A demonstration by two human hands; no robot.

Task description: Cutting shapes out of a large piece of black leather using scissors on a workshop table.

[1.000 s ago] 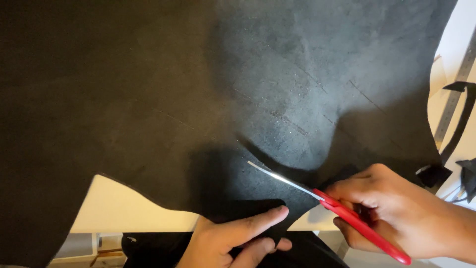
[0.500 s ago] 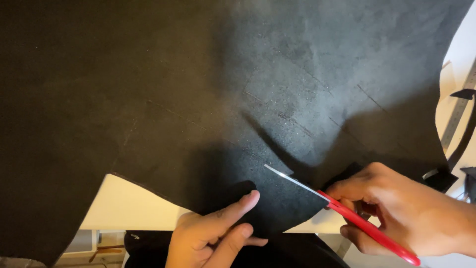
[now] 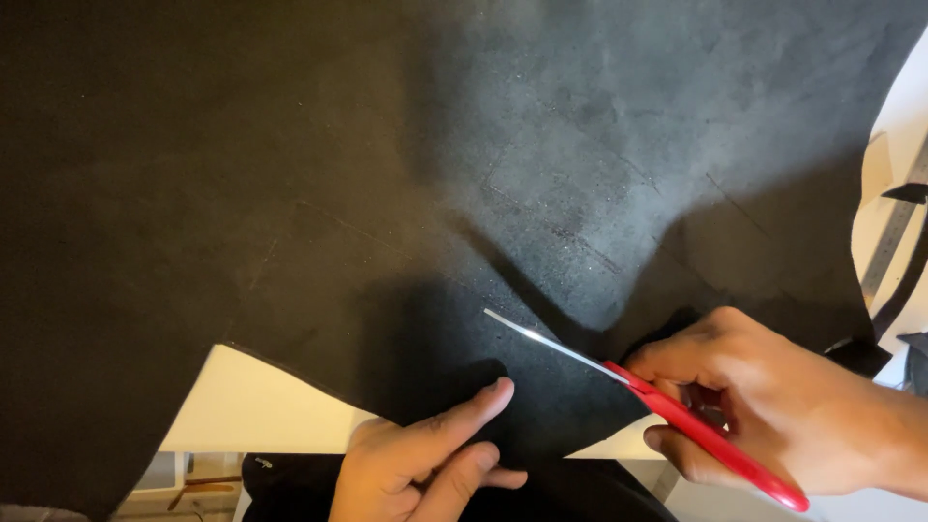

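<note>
A large sheet of black material [image 3: 406, 193] is spread across the white bench [image 3: 261, 411], covering it from the far edge to the near edge; only a bare strip of bench is seen at the near left. At the near edge, left of centre, the left hand [image 3: 416, 464] is placed on the sheet's lower flap, the index finger extended flat on the material and the other fingers curled loosely; nothing is grasped. Just to its right, red-handled scissors [image 3: 657, 411] are gripped in the right hand [image 3: 773, 406], fingers closed through the handles. The long axis of the blades is directed up and to the left, away from the right hand, and the tip is seen lying on the sheet just beyond the left fingertip. The left hand is nearer the blade tip. At the right edge of the bench, dark offcuts [image 3: 904, 280] are noted.
</note>
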